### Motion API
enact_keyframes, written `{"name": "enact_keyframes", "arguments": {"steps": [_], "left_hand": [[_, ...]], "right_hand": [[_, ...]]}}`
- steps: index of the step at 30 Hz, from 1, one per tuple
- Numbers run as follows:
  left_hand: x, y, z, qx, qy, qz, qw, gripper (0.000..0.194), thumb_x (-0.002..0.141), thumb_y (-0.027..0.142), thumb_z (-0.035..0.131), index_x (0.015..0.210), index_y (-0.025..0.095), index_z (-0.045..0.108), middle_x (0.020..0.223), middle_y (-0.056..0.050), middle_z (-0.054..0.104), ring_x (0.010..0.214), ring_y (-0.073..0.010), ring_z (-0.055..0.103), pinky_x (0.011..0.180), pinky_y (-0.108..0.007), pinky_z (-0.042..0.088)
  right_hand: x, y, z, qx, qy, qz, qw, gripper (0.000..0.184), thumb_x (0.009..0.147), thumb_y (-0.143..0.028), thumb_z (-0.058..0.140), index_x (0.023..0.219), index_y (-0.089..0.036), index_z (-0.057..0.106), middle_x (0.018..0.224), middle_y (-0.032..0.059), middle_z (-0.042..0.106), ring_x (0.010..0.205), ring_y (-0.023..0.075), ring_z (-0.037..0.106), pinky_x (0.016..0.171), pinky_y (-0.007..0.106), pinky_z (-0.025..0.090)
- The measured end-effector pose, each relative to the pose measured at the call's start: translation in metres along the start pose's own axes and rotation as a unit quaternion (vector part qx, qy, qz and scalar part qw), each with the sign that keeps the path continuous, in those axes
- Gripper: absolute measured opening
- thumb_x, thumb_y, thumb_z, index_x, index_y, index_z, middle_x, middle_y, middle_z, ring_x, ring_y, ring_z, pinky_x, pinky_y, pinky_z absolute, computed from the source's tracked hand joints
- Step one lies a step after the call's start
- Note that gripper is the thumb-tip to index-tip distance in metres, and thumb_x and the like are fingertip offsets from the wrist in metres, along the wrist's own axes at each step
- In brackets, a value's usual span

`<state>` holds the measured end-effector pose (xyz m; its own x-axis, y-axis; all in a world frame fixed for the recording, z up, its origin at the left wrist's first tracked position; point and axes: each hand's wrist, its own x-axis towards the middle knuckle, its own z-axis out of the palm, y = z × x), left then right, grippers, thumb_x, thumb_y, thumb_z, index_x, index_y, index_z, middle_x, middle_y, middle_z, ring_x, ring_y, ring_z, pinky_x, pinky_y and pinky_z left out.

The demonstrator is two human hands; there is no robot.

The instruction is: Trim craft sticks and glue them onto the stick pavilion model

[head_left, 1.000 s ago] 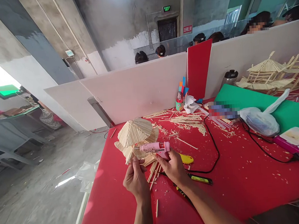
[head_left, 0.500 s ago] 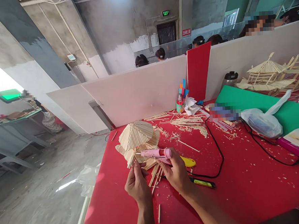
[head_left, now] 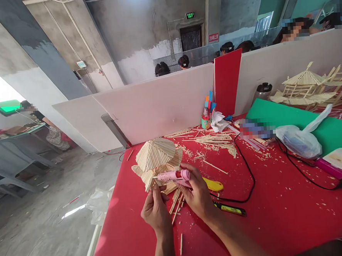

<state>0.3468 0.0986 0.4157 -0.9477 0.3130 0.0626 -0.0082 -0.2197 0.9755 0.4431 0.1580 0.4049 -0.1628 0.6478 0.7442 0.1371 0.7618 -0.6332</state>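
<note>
My right hand (head_left: 196, 194) is wrapped round a pink glue gun (head_left: 171, 176) whose nozzle points left at a thin wooden stick. My left hand (head_left: 155, 210) pinches that stick (head_left: 153, 184) upright just below the nozzle. Right behind both hands sits a roof-shaped model of pale wooden sticks (head_left: 157, 158) on the red table (head_left: 280, 210). Loose sticks (head_left: 175, 203) lie under and between my hands. The gun's black cable (head_left: 247, 169) runs off to the right.
A yellow utility knife (head_left: 213, 185) and a yellow-black tool (head_left: 229, 209) lie right of my hand. Scattered sticks (head_left: 215, 139), a pen cup (head_left: 206, 118), a plastic bag (head_left: 299, 141), a green mat (head_left: 289, 117) and another stick model (head_left: 310, 84) stand farther back. White partitions (head_left: 163, 101) ring the table; other people sit beyond.
The glue gun has shifted slightly left, its nozzle closer to the stick in my left hand. Both hands keep their grips; the camera view rose a little.
</note>
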Motion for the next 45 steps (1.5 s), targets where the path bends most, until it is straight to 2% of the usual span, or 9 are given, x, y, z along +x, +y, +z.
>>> {"name": "enact_keyframes", "arguments": {"steps": [3, 11, 16, 22, 31, 45], "left_hand": [[0.0, -0.001, 0.0, -0.011, -0.004, -0.008, 1.0, 0.031, 0.072, 0.046, 0.079, 0.072, 0.015, 0.078, 0.051, 0.0, 0.06, 0.045, -0.0086, 0.045, 0.042, -0.021, 0.036], [0.002, -0.002, -0.001, -0.022, -0.006, -0.005, 1.0, 0.029, 0.072, 0.043, 0.079, 0.067, 0.015, 0.076, 0.047, 0.001, 0.057, 0.043, -0.009, 0.044, 0.041, -0.021, 0.036], [0.002, -0.002, -0.001, -0.021, -0.005, 0.006, 1.0, 0.029, 0.071, 0.042, 0.079, 0.064, 0.015, 0.075, 0.05, 0.0, 0.06, 0.044, -0.0091, 0.045, 0.042, -0.022, 0.037], [0.002, 0.0, -0.002, 0.003, -0.008, 0.019, 1.0, 0.031, 0.073, 0.044, 0.078, 0.064, 0.015, 0.075, 0.045, 0.002, 0.054, 0.044, -0.0092, 0.044, 0.044, -0.022, 0.039], [0.002, -0.001, -0.003, -0.003, -0.003, 0.009, 1.0, 0.027, 0.07, 0.042, 0.078, 0.065, 0.016, 0.075, 0.049, 0.0, 0.06, 0.046, -0.0109, 0.049, 0.044, -0.023, 0.041], [0.002, -0.002, -0.005, 0.007, -0.013, 0.026, 1.0, 0.027, 0.072, 0.041, 0.077, 0.065, 0.016, 0.075, 0.049, 0.0, 0.06, 0.046, -0.0115, 0.05, 0.044, -0.023, 0.042]], "right_hand": [[0.001, 0.0, 0.0, 0.009, -0.014, -0.006, 1.0, 0.034, 0.095, -0.02, 0.058, 0.129, -0.021, 0.052, 0.124, 0.0141, 0.06, 0.118, 0.0224, 0.06, 0.099, 0.036, 0.054], [0.004, 0.002, -0.003, 0.015, -0.022, -0.02, 0.999, 0.033, 0.095, -0.02, 0.059, 0.127, -0.02, 0.057, 0.123, 0.0139, 0.064, 0.116, 0.0221, 0.063, 0.097, 0.035, 0.056], [0.004, 0.001, -0.007, 0.022, -0.04, -0.009, 0.999, 0.035, 0.095, -0.021, 0.057, 0.13, -0.021, 0.057, 0.125, 0.0146, 0.064, 0.118, 0.0236, 0.063, 0.098, 0.037, 0.057], [0.004, 0.0, -0.011, 0.037, -0.056, 0.003, 0.998, 0.038, 0.095, -0.02, 0.057, 0.133, -0.021, 0.056, 0.126, 0.0143, 0.065, 0.117, 0.0235, 0.064, 0.098, 0.035, 0.057], [0.004, -0.003, -0.01, 0.044, -0.033, 0.014, 0.998, 0.036, 0.094, -0.02, 0.059, 0.13, -0.021, 0.058, 0.124, 0.0148, 0.066, 0.114, 0.0244, 0.065, 0.096, 0.036, 0.057], [0.004, -0.004, -0.011, 0.045, -0.031, 0.013, 0.998, 0.036, 0.093, -0.02, 0.059, 0.13, -0.02, 0.058, 0.124, 0.015, 0.066, 0.113, 0.024, 0.067, 0.096, 0.035, 0.057]]}}
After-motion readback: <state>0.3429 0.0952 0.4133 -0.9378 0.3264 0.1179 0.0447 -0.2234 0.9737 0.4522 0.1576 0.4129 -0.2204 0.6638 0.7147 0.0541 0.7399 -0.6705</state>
